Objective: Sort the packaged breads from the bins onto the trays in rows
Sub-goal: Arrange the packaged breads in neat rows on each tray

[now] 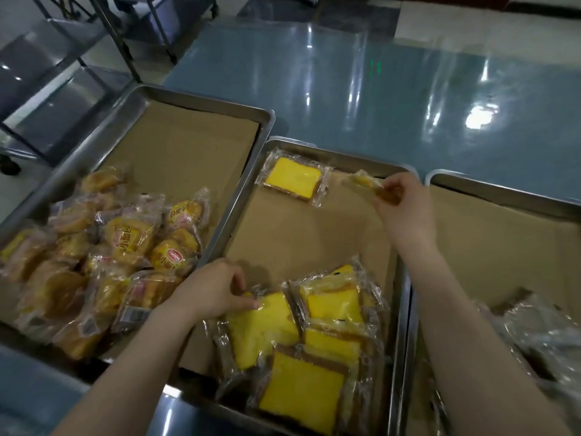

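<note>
Centrally in the frame, the right hand (396,198) pinches a wrapped bread slice (364,181) in the air over the middle tray's (241,198) upper right corner. Lower down, the left hand (213,291) pinches the wrapper of a yellow slice (261,330) on the heap at that tray's lower end. A lone slice (294,179) lies flat at its upper left. Bun packs (125,240) crowd the left tray (78,158) on the table (377,89).

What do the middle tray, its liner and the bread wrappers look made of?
Tray: metal, probably stainless steel, with a dull silver sheen and a rounded rim. Liner: matte brown paper, likely baking paper, flat with no glare. Wrappers: thin clear plastic film, glossy and crinkled, with the bread visible through it.
</note>
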